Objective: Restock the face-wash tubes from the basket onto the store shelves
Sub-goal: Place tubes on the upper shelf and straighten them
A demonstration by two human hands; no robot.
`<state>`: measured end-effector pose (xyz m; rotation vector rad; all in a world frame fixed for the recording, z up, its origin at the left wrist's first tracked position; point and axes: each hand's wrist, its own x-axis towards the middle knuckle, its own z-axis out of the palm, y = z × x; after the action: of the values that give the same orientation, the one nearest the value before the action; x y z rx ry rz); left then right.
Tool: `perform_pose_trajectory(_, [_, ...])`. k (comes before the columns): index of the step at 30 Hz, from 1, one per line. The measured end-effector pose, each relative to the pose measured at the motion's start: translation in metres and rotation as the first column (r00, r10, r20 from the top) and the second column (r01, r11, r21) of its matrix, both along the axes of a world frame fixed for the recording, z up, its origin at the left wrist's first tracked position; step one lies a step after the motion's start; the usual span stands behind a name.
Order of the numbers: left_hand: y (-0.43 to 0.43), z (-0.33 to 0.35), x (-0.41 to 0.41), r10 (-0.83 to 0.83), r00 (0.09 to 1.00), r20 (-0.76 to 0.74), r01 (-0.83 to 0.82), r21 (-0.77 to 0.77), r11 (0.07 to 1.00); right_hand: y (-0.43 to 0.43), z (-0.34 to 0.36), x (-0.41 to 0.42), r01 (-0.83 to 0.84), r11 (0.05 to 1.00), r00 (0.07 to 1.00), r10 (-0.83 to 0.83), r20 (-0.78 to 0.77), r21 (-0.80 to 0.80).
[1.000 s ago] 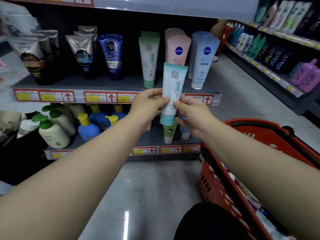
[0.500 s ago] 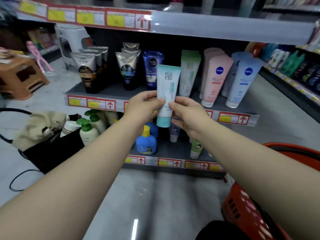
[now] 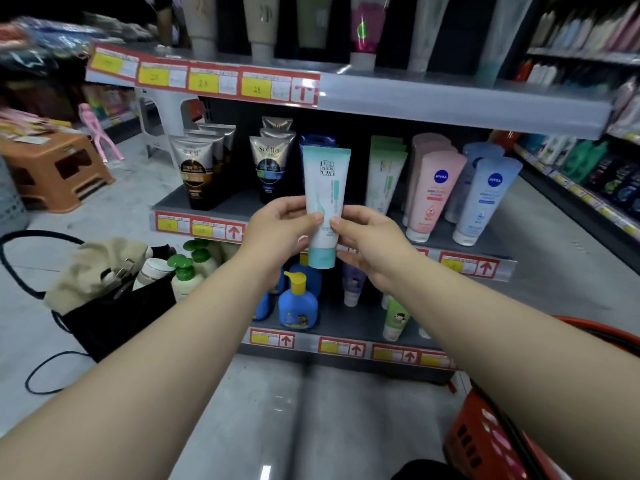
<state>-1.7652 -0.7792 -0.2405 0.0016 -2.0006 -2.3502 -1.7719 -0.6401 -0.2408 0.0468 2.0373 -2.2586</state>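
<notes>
A white face-wash tube with a teal top band and teal cap (image 3: 325, 188) stands upright, cap down, in front of the middle shelf (image 3: 239, 206). My left hand (image 3: 277, 230) pinches its left side and my right hand (image 3: 370, 237) pinches its right side, thumbs on the front. On the shelf behind stand black tubes (image 3: 195, 174), a Softto tube (image 3: 272, 168), pale green tubes (image 3: 384, 174), a pink Nivea tube (image 3: 433, 192) and a light blue Nivea tube (image 3: 485, 199). The red basket (image 3: 485, 434) sits at the lower right, partly hidden by my right arm.
The upper shelf (image 3: 450, 102) carries more tubes. The bottom shelf (image 3: 346, 323) holds blue pump bottles (image 3: 298, 306) and green-capped bottles (image 3: 187, 271). A black bag (image 3: 114, 317) stands on the floor at left, an orange stool (image 3: 52, 168) behind it. Another shelf run (image 3: 588, 188) lines the right.
The view has tilted up and swung left, so the upper shelf now shows and the basket sits lower right. Both hands keep the same hold on the tube.
</notes>
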Motion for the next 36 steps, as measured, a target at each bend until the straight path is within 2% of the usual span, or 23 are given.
perform_pose_trajectory(10, [0.049, 0.080, 0.028, -0.050, 0.991, -0.124, 0.046, -0.034, 0.998, 0.050, 0.080, 0.032, -0.006, 1.000, 0.991, 0.006, -0.131, 0.001])
perform_pose_trajectory(21, [0.147, 0.193, 0.028, -0.185, 0.957, -0.222, 0.162, -0.117, 0.980, 0.151, 0.189, 0.053, 0.144, 0.989, 0.957, -0.132, -0.257, 0.025])
perform_pose_trajectory(31, [0.179, 0.239, -0.034, -0.224, 0.928, -0.298, 0.152, -0.244, 0.958, 0.177, 0.235, -0.001, 0.272, 0.961, 0.909, -0.241, -0.339, 0.046])
perform_pose_trajectory(36, [0.180, 0.253, -0.081, -0.390, 0.886, -0.249, 0.288, -0.363, 0.886, 0.188, 0.246, -0.057, 0.349, 0.933, 0.895, -0.305, -0.325, 0.085])
